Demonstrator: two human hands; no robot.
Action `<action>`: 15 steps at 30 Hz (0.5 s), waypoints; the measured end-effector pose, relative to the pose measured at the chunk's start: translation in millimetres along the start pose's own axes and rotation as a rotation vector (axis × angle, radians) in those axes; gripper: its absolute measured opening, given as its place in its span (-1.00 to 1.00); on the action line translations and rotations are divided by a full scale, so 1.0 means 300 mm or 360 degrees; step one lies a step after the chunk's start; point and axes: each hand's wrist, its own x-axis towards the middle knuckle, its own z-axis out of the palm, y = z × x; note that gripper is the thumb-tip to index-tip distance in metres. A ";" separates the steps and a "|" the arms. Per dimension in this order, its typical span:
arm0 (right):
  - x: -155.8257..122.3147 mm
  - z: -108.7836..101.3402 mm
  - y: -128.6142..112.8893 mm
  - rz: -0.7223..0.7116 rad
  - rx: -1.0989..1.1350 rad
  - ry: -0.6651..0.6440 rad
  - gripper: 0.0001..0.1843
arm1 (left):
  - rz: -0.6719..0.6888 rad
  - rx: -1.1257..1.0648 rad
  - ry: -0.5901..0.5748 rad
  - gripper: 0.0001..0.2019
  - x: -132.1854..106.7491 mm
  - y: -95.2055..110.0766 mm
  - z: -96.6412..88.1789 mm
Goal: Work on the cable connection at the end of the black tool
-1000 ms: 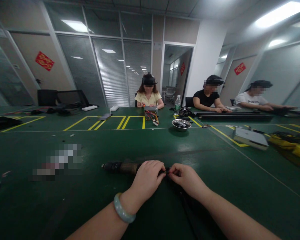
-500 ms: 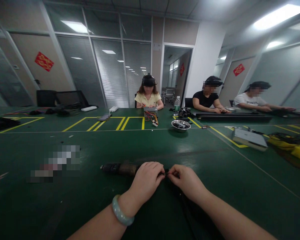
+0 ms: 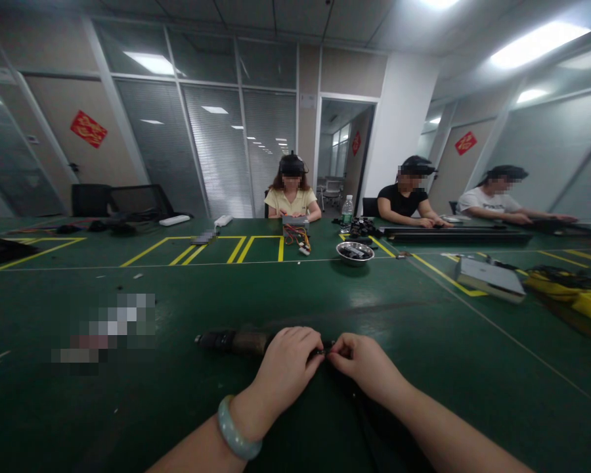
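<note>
A dark tool with a narrow metal tip, resembling an electric screwdriver point(image 3: 226, 341), lies on the green table with its tip to the left. My left hand point(image 3: 290, 358), with a pale green bangle at the wrist, is closed in front of the tool's right part and hides it. Close beside it my right hand point(image 3: 362, 358) pinches with thumb and forefinger. The fingertips of both hands nearly meet around a small dark piece point(image 3: 324, 351), too small to name. Below the right hand a dark strip, perhaps a cable, runs toward me, hard to see.
Beyond my hands stands a metal bowl point(image 3: 354, 253) of small dark parts. A silver box point(image 3: 490, 279) and yellow-black bundles point(image 3: 576, 289) lie to the right. A bottle point(image 3: 347, 210) and a wired box point(image 3: 295, 230) stand farther back, where several people sit. A blurred-out item point(image 3: 113, 325) lies left.
The whole view has shifted slightly, so the scene sits a little lower. Both hands keep their pinch around the same spot, and the screwdriver-like tool stays lying on the table.
</note>
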 end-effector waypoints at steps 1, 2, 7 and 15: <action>0.000 0.001 0.003 -0.0005 -0.0002 0.0003 -0.87 | 0.0007 0.0005 -0.0004 -0.94 0.000 -0.001 0.001; 0.000 0.002 0.006 -0.0011 -0.0007 0.0008 -0.87 | 0.0011 0.0010 -0.0007 -0.95 0.000 -0.002 0.003; -0.002 0.004 0.016 -0.0010 -0.0027 -0.0010 -0.86 | 0.0008 0.0010 -0.0025 -0.92 -0.001 -0.003 0.002; -0.006 0.005 0.010 -0.0027 -0.0016 -0.0034 -0.88 | 0.0013 0.0009 -0.0007 -0.87 -0.005 0.008 -0.004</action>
